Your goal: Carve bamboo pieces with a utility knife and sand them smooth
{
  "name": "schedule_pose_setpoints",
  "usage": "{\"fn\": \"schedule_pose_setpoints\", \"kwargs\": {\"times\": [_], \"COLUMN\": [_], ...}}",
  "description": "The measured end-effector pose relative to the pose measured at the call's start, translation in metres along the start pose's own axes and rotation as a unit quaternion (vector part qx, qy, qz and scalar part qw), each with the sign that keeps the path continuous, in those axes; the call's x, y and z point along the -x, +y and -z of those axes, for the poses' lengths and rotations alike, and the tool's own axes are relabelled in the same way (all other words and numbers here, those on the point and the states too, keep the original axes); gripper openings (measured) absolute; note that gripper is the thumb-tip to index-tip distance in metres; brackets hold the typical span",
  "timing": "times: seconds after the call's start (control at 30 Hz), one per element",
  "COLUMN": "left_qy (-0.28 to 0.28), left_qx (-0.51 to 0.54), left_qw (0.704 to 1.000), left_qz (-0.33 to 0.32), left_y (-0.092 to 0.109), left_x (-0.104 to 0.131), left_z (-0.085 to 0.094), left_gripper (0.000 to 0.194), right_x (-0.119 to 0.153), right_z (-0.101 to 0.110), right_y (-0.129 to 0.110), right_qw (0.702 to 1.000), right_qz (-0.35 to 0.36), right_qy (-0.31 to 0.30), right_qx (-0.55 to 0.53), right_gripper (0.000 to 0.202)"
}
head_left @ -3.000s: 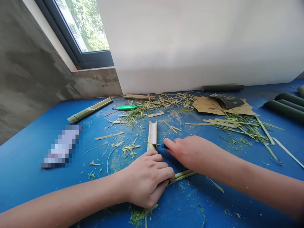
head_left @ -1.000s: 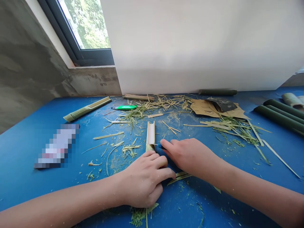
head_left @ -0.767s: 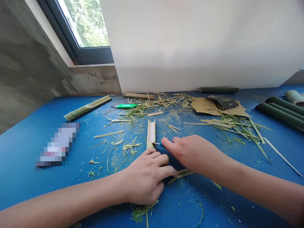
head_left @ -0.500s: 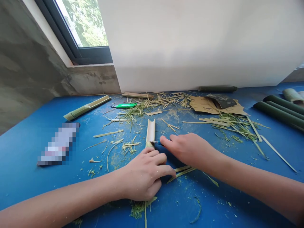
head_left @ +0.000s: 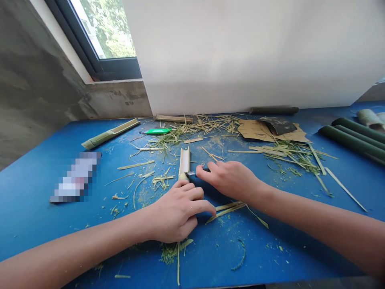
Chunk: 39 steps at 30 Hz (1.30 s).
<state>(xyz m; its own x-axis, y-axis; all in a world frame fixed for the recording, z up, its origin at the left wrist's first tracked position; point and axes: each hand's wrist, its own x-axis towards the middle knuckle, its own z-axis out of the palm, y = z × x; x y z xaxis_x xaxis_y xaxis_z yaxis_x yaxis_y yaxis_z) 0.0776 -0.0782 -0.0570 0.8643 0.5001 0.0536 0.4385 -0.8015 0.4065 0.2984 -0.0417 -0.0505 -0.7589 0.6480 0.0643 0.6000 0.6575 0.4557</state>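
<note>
In the head view, your left hand (head_left: pixel 180 210) holds down the near part of the split bamboo piece (head_left: pixel 185 158) on the blue worktop (head_left: pixel 27 224), with its fingers bent over it. How far the bamboo goes under your palm, I cannot tell. The hollow side of this piece is up, and its open end points away from you, in the middle of the worktop. Your right hand (head_left: pixel 228 176) is closed around the knife (head_left: pixel 199 171), which has a blue handle. The blade points to your left and meets the bamboo just beyond your left fingers.

Beside your left hand, under your right forearm, there are some thin strips (head_left: pixel 229 209); 1 finger of your left hand comes near their end, but if it touches them is not clear. Beyond the bamboo piece lie the green cutter (head_left: pixel 158 131) and many loose shavings (head_left: pixel 212 124). At left you have 1 longer half bamboo (head_left: pixel 110 134), and nearer to you 1 blurred flat object (head_left: pixel 75 178). Farther at right, the brown cardboard (head_left: pixel 254 130) carries 1 dark curved sheet (head_left: pixel 279 126). The dark green tube (head_left: pixel 273 110) lies along the foot of the white board (head_left: pixel 240 52), and 3 dark green bamboo lengths (head_left: pixel 355 141) lie at the right edge.
</note>
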Motion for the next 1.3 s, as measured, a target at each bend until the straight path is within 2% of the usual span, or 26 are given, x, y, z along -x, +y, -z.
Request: {"fn": "schedule_pose_setpoints", "kwargs": {"times": [0.07, 0.17, 0.3, 0.4, 0.53, 0.6, 0.7, 0.97, 1.3], "left_qy": [0.003, 0.003, -0.001, -0.006, -0.007, -0.008, -0.015, -0.015, -0.009], "left_qx": [0.0, -0.004, -0.012, -0.015, -0.015, -0.013, -0.011, -0.013, -0.016], "left_qw": [1.0, 1.0, 1.0, 1.0, 1.0, 1.0, 0.999, 0.999, 0.999], "left_qz": [0.005, -0.003, -0.015, -0.017, -0.019, -0.024, -0.041, -0.04, -0.038], "left_y": [0.0, 0.0, -0.001, -0.002, -0.002, -0.002, -0.003, -0.002, -0.001], "left_x": [0.0, 0.0, -0.001, -0.001, -0.001, -0.002, -0.003, -0.004, -0.004], "left_z": [-0.001, -0.001, 0.0, 0.001, 0.002, 0.003, 0.003, 0.002, 0.002], "left_gripper": [0.04, 0.041, 0.04, 0.04, 0.04, 0.039, 0.038, 0.038, 0.04], "right_x": [0.001, 0.0, -0.008, -0.015, -0.016, -0.015, -0.013, -0.009, -0.012], "right_z": [0.002, 0.005, 0.006, 0.007, 0.012, 0.015, 0.017, 0.002, -0.014], "right_y": [0.0, -0.002, -0.001, 0.003, 0.012, 0.015, 0.017, 0.009, 0.013], "right_qw": [0.999, 0.99, 0.969, 0.954, 0.923, 0.917, 0.929, 0.963, 0.975], "right_qz": [-0.009, -0.061, -0.085, -0.087, -0.128, -0.129, -0.117, -0.111, -0.101], "right_qy": [-0.008, -0.018, -0.033, -0.055, -0.106, -0.144, -0.165, -0.112, -0.048], "right_qx": [-0.031, -0.127, -0.23, -0.283, -0.346, -0.349, -0.311, -0.217, -0.19], "right_gripper": [0.029, 0.023, 0.045, 0.045, 0.047, 0.05, 0.049, 0.042, 0.048]}}
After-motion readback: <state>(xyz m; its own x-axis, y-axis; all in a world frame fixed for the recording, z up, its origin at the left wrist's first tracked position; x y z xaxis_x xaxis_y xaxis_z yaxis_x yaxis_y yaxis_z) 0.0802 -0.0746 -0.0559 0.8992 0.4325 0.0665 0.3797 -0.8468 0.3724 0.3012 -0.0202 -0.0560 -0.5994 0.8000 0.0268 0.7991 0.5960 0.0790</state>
